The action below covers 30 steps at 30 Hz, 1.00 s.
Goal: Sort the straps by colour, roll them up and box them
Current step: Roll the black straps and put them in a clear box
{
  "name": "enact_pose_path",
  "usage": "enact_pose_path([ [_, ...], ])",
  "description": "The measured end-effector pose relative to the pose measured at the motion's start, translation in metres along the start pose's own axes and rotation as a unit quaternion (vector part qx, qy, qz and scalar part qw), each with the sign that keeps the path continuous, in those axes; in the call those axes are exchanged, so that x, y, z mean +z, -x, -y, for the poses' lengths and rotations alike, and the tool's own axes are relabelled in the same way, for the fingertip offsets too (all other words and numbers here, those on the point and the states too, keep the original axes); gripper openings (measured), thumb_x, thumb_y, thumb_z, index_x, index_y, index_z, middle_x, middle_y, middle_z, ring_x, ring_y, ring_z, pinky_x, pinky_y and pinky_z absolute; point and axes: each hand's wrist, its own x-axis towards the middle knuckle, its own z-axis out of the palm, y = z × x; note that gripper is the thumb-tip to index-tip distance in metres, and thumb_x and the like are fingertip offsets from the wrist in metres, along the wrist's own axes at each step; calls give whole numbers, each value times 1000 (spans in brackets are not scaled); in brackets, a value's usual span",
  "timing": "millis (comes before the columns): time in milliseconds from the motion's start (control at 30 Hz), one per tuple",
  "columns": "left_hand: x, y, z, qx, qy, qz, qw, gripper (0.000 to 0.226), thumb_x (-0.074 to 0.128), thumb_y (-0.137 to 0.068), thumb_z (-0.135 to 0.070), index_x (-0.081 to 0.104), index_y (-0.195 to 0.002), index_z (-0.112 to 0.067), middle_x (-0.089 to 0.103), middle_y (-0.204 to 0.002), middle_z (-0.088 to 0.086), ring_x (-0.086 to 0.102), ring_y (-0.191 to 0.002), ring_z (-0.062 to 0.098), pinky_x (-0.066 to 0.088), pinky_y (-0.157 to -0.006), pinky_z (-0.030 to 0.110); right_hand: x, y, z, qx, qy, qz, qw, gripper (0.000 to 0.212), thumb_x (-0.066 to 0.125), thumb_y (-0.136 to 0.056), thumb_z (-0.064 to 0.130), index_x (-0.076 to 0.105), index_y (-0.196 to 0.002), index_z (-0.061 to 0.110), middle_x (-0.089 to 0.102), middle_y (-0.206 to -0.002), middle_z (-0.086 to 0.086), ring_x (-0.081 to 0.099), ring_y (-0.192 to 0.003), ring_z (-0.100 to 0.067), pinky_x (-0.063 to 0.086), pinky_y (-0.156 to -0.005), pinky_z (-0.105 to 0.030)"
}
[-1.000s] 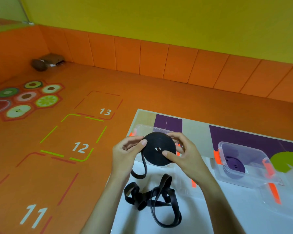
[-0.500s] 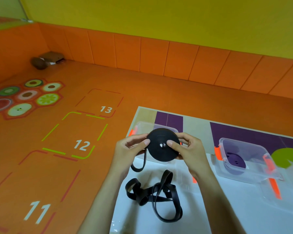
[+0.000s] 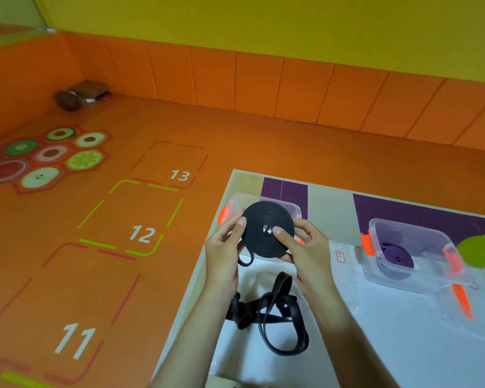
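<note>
As hands (image 3: 224, 252) (image 3: 310, 249) pinch it, roll (image 3: 259, 219) (seemingly black) hovers.

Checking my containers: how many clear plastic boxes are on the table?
2. One clear box sits behind the held-up black strap roll; the second box sits to the right, holding a purple strap roll. Others may be out of frame.

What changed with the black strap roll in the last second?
The black roll went up a little, toward the clear box behind it, and the loop hanging under it got shorter as more strap wound on. The left hand and right hand kept gripping the roll; nothing was let go. The loose black strap lying below and the purple roll in the other clear box stayed put.
</note>
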Motion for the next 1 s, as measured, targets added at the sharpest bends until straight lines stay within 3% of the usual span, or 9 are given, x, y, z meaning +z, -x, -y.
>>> enact_pose_path([
  [133,2,0,9,-41,53,-19,998,24,70,-100,-20,77,-123,-23,75,-126,4,72,-116,23,55,-98,44,7,7,-10,7,-7,-2,1000,27,82,-89,11,70,-112,18,77,-110,0,77,-101,-21,66,-75,-44],
  [200,2,0,11,-52,53,-54,996,19,71,-99,-22,77,-117,-24,77,-119,5,75,-103,25,54,-84,44,9,9,-16,17,23,28,999,38,80,-89,12,65,-120,29,78,-108,3,77,-99,-19,65,-77,-43],
  [267,-4,-2,16,-53,32,-88,994,13,74,-96,-22,74,-109,-20,77,-116,9,74,-91,25,55,-67,35,3,6,-15,36,83,75,993,45,80,-90,13,62,-125,35,79,-105,3,77,-98,-18,65,-79,-40],
  [367,-14,-4,25,-39,-4,-100,994,16,78,-94,-23,67,-101,-14,76,-111,15,70,-81,23,48,-52,25,-9,-1,-7,74,100,108,986,28,75,-95,14,70,-120,25,81,-100,-1,78,-95,-18,63,-70,-29],
  [500,-10,-5,33,-36,-10,-67,997,3,73,-97,-14,73,-93,-14,76,-112,14,71,-97,23,54,-73,29,-16,-3,-13,101,61,41,992,21,70,-96,6,73,-115,14,81,-99,-7,79,-94,-25,66,-74,-42],
  [567,-10,-6,35,-44,-26,-39,998,18,66,-100,-12,78,-91,-20,77,-116,5,70,-102,18,54,-78,28,-20,-4,-20,113,45,1,993,21,70,-96,4,72,-115,11,81,-101,-9,79,-95,-26,66,-75,-44],
  [700,-11,-6,42,-77,-62,20,995,31,54,-106,-15,79,-118,-30,74,-126,-2,70,-113,12,57,-95,32,-24,-3,-32,134,6,-47,990,22,70,-96,3,70,-117,9,81,-99,-9,79,-94,-26,65,-80,-51],
  [833,-3,-3,57,-26,-80,-35,996,30,57,-107,-15,74,-127,-29,69,-131,-4,69,-114,9,61,-93,34,-18,-3,-39,152,-30,-79,985,22,66,-97,0,68,-117,7,81,-95,-3,77,-99,-29,65,-79,-50],
  [1000,8,-2,73,13,-70,-94,993,11,67,-101,-14,70,-112,-16,76,-112,-6,72,-109,18,61,-82,30,-22,-15,-46,166,-56,-101,979,23,65,-97,2,68,-119,6,74,-113,-12,75,-104,-31,65,-77,-46],
])
